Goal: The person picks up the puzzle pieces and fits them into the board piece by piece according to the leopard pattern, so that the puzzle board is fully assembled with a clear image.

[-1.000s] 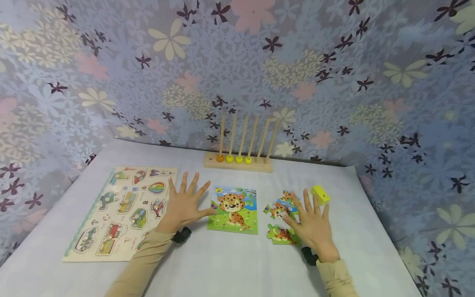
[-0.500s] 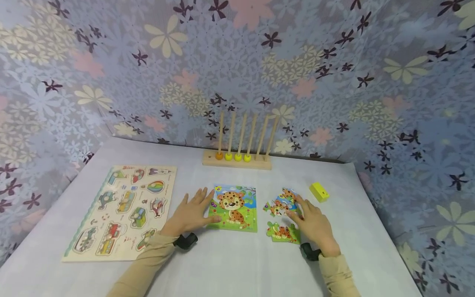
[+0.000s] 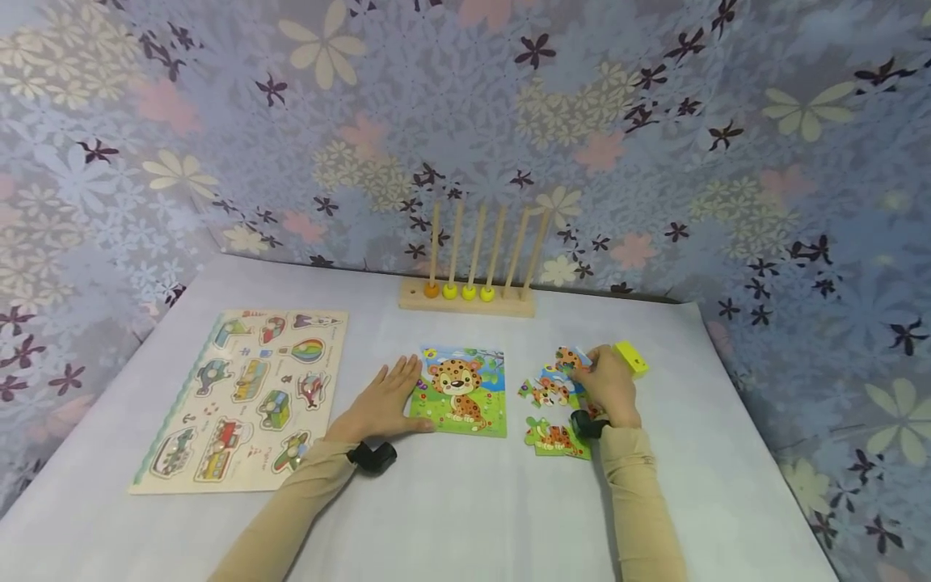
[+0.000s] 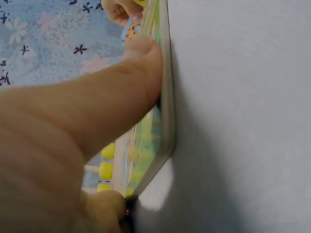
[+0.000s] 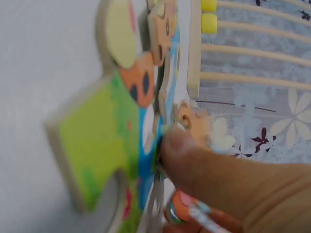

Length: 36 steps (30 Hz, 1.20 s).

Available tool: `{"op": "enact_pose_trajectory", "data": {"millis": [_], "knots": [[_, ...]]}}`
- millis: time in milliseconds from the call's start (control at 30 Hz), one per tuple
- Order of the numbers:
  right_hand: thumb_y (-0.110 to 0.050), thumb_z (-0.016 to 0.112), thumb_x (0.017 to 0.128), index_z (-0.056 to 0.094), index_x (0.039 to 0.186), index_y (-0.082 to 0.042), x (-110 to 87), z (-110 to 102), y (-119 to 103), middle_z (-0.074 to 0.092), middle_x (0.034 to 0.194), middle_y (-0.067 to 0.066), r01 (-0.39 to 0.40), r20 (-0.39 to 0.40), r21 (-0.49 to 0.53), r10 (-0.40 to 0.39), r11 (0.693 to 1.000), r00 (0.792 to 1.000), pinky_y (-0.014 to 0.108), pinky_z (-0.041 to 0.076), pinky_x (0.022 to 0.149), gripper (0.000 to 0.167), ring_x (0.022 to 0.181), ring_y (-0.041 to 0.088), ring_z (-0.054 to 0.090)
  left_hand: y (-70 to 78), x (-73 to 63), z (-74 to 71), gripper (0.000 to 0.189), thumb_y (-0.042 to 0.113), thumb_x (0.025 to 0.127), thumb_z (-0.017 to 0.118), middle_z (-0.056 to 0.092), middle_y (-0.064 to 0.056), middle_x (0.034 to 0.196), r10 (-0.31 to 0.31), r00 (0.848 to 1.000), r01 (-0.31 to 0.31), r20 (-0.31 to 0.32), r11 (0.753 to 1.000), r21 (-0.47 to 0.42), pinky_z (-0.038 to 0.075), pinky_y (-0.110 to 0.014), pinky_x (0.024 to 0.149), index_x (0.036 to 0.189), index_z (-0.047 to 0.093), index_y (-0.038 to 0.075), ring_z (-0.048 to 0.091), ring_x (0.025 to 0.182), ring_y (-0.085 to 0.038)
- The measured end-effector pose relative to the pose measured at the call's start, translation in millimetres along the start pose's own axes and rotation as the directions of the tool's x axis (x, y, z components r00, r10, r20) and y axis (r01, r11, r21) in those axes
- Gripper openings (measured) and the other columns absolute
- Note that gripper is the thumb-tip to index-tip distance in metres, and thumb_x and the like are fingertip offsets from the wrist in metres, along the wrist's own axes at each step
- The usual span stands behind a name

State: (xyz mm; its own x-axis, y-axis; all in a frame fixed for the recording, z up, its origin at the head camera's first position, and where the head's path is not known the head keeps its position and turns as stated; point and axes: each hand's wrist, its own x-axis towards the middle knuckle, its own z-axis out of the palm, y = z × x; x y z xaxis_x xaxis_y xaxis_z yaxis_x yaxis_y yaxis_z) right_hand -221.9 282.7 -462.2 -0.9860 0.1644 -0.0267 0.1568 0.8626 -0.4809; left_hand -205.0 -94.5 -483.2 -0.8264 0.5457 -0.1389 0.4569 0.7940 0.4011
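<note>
Our spread left grip (image 3: pixel 381 404) touches the leopard puzzle (image 3: pixel 465 398) on the tabletop (image 3: pixel 465 509). To the puzzle's right, our right grip (image 3: pixel 615 386) pinches a spotted piece (image 3: pixel 567 360) near other loose pieces (image 3: pixel 556 439).

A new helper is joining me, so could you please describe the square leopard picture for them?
On the white table, find the wooden peg rack near the far edge. In front of it, the left hand touches the square leopard picture. Unlike the loose puzzle pieces to its right, it shows one complete seated leopard.
</note>
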Motion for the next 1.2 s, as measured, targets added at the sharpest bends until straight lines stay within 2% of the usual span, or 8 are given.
{"op": "enact_pose_trajectory", "data": {"millis": [200,400,533,633,733,900,1133,1200], "knots": [[-0.020,0.062,0.095,0.059,0.119,0.005,5.0,-1.8,-17.9,0.066,0.106,0.028,0.106,-0.104,0.149,-0.091,0.983,0.990,0.037,0.050,0.062,0.034,0.083,0.036,0.064,-4.4,3.5,-2.2,0.108,0.055,0.083,0.066,0.007,-0.020,0.162,0.015,1.000,-0.016,-0.015,0.999,-0.027,0.005,-0.053,0.123,0.153,0.010,-0.004,0.004,0.151,-0.036],[-0.019,0.060,0.097,0.051,0.135,-0.004,4.6,-0.6,-54.3,0.068,0.102,0.027,0.082,0.060,0.432,-0.119,0.898,0.991,0.028,0.046,0.055,0.042,0.083,0.038,0.066,-2.1,5.0,-2.5,0.108,0.056,0.083,0.066,0.004,-0.019,0.162,0.014,1.000,-0.014,0.003,0.999,-0.042,0.003,-0.052,0.124,0.153,0.009,-0.003,0.002,0.152,-0.035],[-0.018,0.061,0.096,0.053,0.134,-0.007,8.4,13.4,-82.0,0.071,0.101,0.024,0.063,0.140,0.490,-0.150,0.869,0.979,0.028,0.043,0.052,0.040,0.078,0.035,0.065,-0.3,7.5,-1.9,0.107,0.057,0.084,0.063,0.001,-0.017,0.163,0.020,1.000,-0.020,0.003,0.999,-0.049,0.001,-0.051,0.124,0.154,0.006,-0.001,0.000,0.152,-0.034],[-0.020,0.064,0.094,0.057,0.131,-0.008,9.3,32.8,-103.5,0.071,0.101,0.021,0.075,0.192,0.485,-0.189,0.871,0.963,0.027,0.047,0.057,0.039,0.076,0.028,0.066,0.0,7.8,-1.5,0.107,0.057,0.085,0.063,0.000,-0.016,0.163,0.007,1.000,-0.007,0.008,0.999,-0.037,0.000,-0.050,0.124,0.154,0.005,0.000,-0.001,0.152,-0.033],[-0.023,0.066,0.093,0.060,0.127,-0.009,7.7,53.4,-117.7,0.071,0.099,0.018,0.105,0.219,0.430,-0.217,0.896,0.951,0.027,0.047,0.058,0.037,0.073,0.022,0.064,0.5,6.6,-1.6,0.106,0.056,0.085,0.064,0.002,-0.017,0.163,0.005,1.000,-0.005,0.011,0.999,-0.037,0.001,-0.051,0.124,0.154,0.007,-0.001,0.000,0.152,-0.034],[-0.026,0.069,0.091,0.065,0.121,-0.011,0.6,72.7,-128.2,0.069,0.094,0.013,0.160,0.171,0.282,-0.214,0.946,0.962,0.028,0.043,0.053,0.034,0.063,0.019,0.057,2.3,4.6,-2.8,0.106,0.056,0.085,0.063,0.001,-0.018,0.163,0.013,1.000,-0.013,0.020,0.999,-0.037,0.001,-0.051,0.124,0.154,0.007,-0.001,0.000,0.152,-0.034],[-0.026,0.072,0.088,0.070,0.115,-0.012,-5.6,78.5,-130.1,0.058,0.107,0.017,0.220,0.111,0.211,-0.247,0.952,0.963,0.038,0.049,0.073,0.030,0.089,0.027,0.055,-0.3,4.9,-0.3,0.105,0.056,0.086,0.063,0.003,-0.018,0.163,0.019,1.000,-0.019,0.009,0.999,-0.031,0.002,-0.052,0.124,0.154,0.008,-0.002,0.001,0.152,-0.033],[-0.026,0.071,0.088,0.071,0.114,-0.013,-6.1,79.5,-129.3,0.059,0.107,0.016,0.222,0.104,0.212,-0.248,0.952,0.963,0.038,0.050,0.072,0.029,0.089,0.027,0.057,-1.5,4.7,0.8,0.105,0.056,0.086,0.063,0.003,-0.018,0.163,0.022,1.000,-0.022,0.006,0.999,-0.033,0.002,-0.052,0.124,0.154,0.008,-0.002,0.002,0.152,-0.034]]}}
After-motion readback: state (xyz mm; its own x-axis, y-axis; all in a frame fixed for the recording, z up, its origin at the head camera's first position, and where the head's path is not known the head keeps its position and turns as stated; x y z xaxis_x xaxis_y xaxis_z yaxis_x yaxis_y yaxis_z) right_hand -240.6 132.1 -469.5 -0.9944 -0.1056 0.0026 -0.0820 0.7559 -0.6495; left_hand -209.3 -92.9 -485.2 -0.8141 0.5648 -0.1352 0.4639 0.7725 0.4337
